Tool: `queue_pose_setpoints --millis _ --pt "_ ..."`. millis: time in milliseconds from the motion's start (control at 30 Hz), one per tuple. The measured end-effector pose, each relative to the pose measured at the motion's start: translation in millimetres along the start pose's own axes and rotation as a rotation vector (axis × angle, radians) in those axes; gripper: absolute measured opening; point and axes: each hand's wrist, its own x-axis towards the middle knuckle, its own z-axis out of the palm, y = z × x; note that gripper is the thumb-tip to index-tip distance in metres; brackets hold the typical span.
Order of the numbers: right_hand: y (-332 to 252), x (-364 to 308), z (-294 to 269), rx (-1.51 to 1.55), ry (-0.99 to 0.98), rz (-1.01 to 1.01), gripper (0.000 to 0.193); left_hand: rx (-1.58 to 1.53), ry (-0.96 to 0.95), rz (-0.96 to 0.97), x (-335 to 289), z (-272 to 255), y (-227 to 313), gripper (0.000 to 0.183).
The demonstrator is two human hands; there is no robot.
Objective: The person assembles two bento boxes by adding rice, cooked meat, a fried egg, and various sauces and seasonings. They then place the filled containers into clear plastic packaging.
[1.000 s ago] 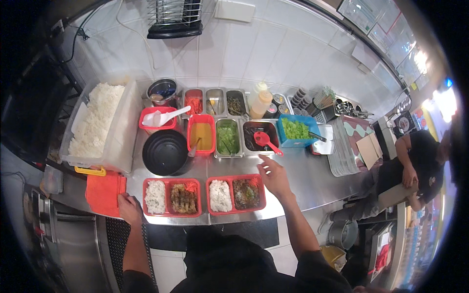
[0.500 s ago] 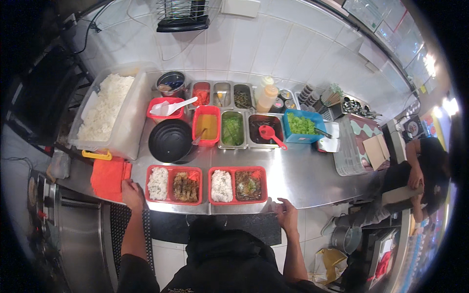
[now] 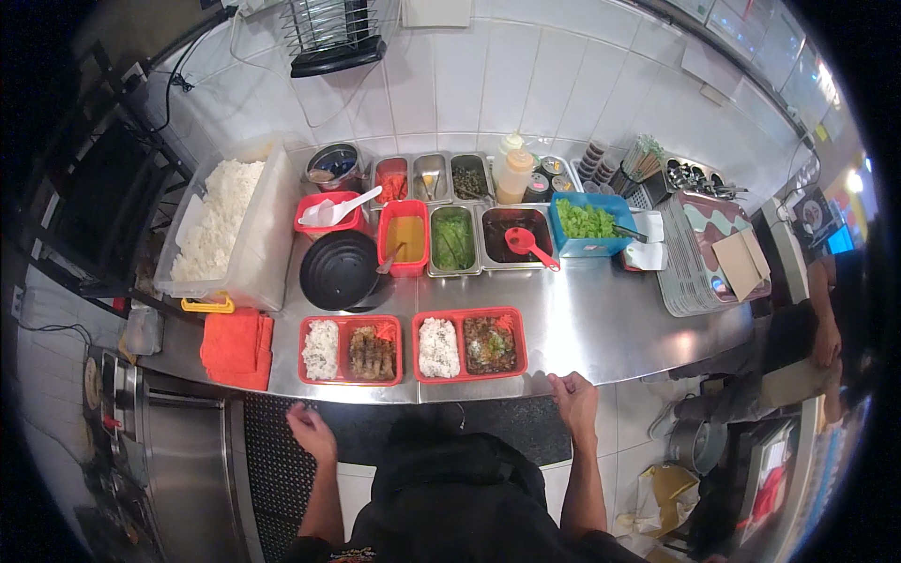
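The left hand (image 3: 312, 433) is hanging in front of the steel counter (image 3: 619, 328), at seven o'clock from the left bento box (image 3: 343, 353) and well apart from it. Its forearm is rising from a dark sleeve at the lower edge, and its loosely bent fingers are pointing toward eleven o'clock, slightly spread and holding nothing visible. The right hand (image 3: 574, 399) is hovering at the counter's front edge, at four o'clock from the right bento box (image 3: 461, 347). Its forearm is standing almost straight toward twelve o'clock, the wrist is bending a little to the left, and the fingers are curling inward; I cannot tell whether thumb and forefinger are meeting, or whether the fingertips are touching the steel.

Both red boxes are lying side by side near the front edge, each carrying speckled white rice in its left compartment and a browned topping with red shreds in its right. A folded red cloth (image 3: 236, 347) is resting at nine o'clock from the left box, a black bowl (image 3: 340, 270) is sitting at twelve o'clock, and a red ladle (image 3: 526, 244) is lying across a sauce pan (image 3: 497, 225) at one o'clock from the right box.
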Motion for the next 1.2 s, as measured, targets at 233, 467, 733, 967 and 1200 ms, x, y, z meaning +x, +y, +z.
queue_pose_setpoints --millis 233,467,733,967,1200 --pt "8.4 -14.3 11.1 -0.055 -0.076 -0.051 0.029 0.025 -0.916 -0.605 -88.5 -41.0 -136.9 0.028" --pt "-36.6 -47.2 18.7 -0.098 -0.153 -0.057 0.025 -0.177 -0.877 -1.030 -157.8 -144.4 -212.2 0.032" --pt "10.6 -132.4 38.7 -0.172 -0.436 -0.160 0.056 -0.220 -0.810 -1.034 -151.7 -206.0 -250.8 0.030" --pt "62.0 -209.6 8.3 -0.429 -0.600 -0.077 0.067 0.238 -1.123 -0.572 -140.2 -192.9 -231.6 0.037" --pt "77.4 -213.0 -25.2 -0.432 -0.595 0.040 0.065 0.021 -1.041 -0.803 -129.2 -124.0 -212.0 0.039"
